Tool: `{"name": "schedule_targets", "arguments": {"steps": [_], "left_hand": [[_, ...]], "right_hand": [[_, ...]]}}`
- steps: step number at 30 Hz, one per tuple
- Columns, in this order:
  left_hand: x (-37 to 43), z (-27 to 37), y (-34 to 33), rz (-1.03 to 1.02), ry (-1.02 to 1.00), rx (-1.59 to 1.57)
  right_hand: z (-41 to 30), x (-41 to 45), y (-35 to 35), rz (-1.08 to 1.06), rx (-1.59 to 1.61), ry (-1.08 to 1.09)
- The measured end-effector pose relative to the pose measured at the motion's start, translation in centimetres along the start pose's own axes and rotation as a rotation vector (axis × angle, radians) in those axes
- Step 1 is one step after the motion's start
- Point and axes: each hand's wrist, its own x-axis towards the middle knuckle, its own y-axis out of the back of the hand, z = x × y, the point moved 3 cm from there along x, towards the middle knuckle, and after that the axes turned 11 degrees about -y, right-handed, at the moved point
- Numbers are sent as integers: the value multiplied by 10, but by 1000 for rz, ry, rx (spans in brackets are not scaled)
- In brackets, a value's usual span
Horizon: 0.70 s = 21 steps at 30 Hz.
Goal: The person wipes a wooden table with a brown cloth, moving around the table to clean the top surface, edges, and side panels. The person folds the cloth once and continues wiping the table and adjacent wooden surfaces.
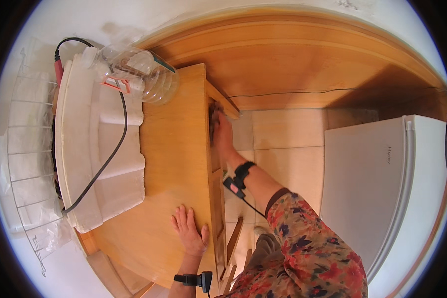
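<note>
My left hand (189, 230) lies palm down on the top of a wooden cabinet (175, 149), near its right edge, with the fingers a little apart. Lower and to the right, my right hand (222, 132) reaches to the upright front of the same cabinet. Its fingers are around a dark, crumpled cloth (216, 107), which presses against a framed panel. Blur and the fingers hide part of this cloth. Both wrists wear black straps with small devices.
On the cabinet stand a white foam box (97, 156) and a clear plastic bottle (158, 80) lying on its side. A black cable (123, 126) crosses the box. To the right is a white refrigerator (361, 186). Wood panelling (283, 63) lines the wall above the tiled floor (288, 128).
</note>
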Motion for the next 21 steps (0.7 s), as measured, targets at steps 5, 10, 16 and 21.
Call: {"name": "schedule_targets", "arguments": {"steps": [5,10,16,21], "left_hand": [[0,0,2,-16,27,-12],[-1,-1,1,-20,39,-31],[-2,-1,-1,-19,39,-23],[-2,-1,-3,-15,39,-16]], "right_hand": [[2,65,-12,147,43,-47],[4,91,9,283,154,-112],[-26,123,-11,13,256,63],[-5,116,-11,-12,-6,112]]}}
